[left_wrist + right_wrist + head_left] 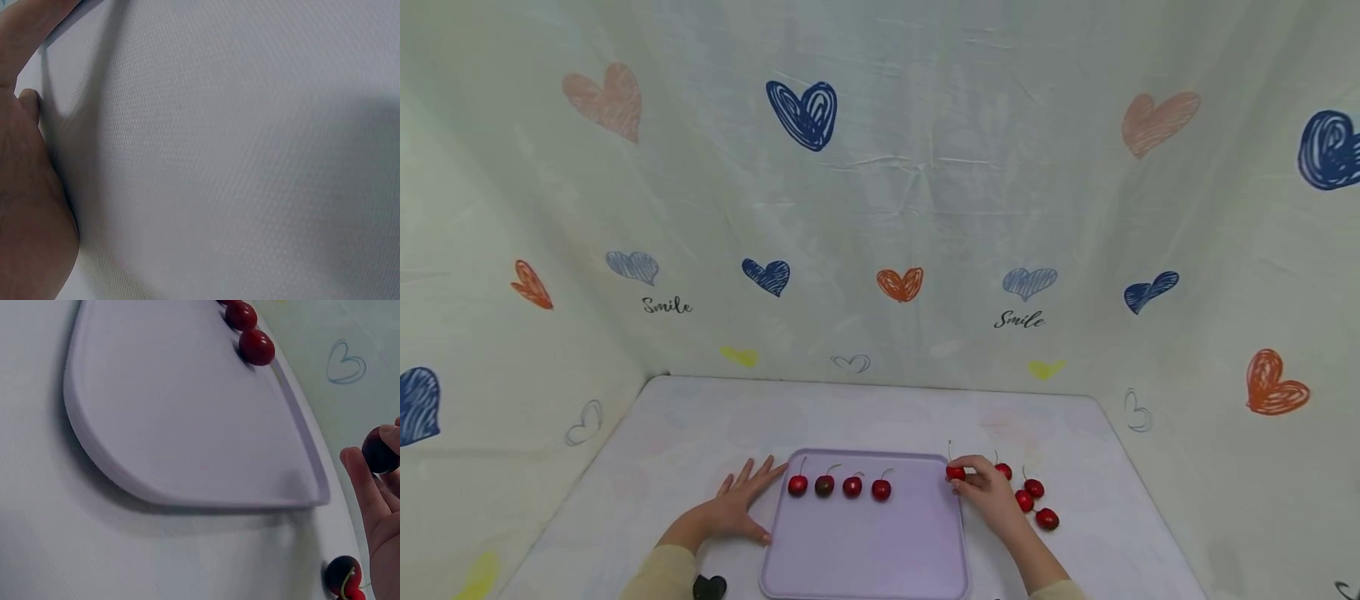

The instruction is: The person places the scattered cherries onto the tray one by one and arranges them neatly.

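A pale purple tray (865, 554) lies on the table, with several red cherries (852, 487) in a row along its far side, stems upward. At the tray's left edge rests my left hand (733, 506), fingers spread, the thumb and a fingertip at the rim. Between thumb and fingers my right hand (990, 493) pinches a cherry (955, 473) by its body, stem up, over the tray's far right corner. In the right wrist view, this held cherry (377, 452) looks dark. The left wrist view shows only part of that hand (31, 206) and white tabletop.
Several loose cherries (1033, 488) lie on the white table (1097, 500) to the right of the tray, beside my right hand. A black object (709, 587) sits by my left wrist. Behind the table hangs a pale curtain (880, 208) printed with hearts.
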`<action>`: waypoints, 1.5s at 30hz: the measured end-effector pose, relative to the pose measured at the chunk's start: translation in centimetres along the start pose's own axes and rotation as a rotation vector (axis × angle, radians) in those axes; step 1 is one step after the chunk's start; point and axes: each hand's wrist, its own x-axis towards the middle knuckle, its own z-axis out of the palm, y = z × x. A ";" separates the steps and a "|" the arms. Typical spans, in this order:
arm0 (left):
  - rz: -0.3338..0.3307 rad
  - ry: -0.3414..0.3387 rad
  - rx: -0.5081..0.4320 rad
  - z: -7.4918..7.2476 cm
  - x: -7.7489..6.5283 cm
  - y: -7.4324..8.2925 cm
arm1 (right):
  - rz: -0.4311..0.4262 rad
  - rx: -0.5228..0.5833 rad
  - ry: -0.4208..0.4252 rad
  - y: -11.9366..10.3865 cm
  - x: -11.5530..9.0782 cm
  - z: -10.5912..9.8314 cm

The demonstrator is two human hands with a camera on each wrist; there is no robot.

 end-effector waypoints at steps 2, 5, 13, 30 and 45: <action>0.000 0.004 0.002 0.0 0.0 -0.1 | 0.023 0.025 -0.003 0.1 -0.2 0.8; 0.002 0.006 0.002 0.0 -0.1 -0.3 | 0.072 0.065 0.003 0.3 -0.4 1.9; -0.005 0.000 -0.011 0.0 0.0 -0.2 | 0.065 0.098 0.027 1.6 -0.8 4.2; 0.005 0.006 -0.016 0.0 -0.2 0.3 | -0.159 -0.584 0.145 1.9 -0.2 5.2; 0.018 0.006 -0.005 0.1 -0.1 -0.3 | -0.110 -0.668 0.093 2.2 0.3 5.2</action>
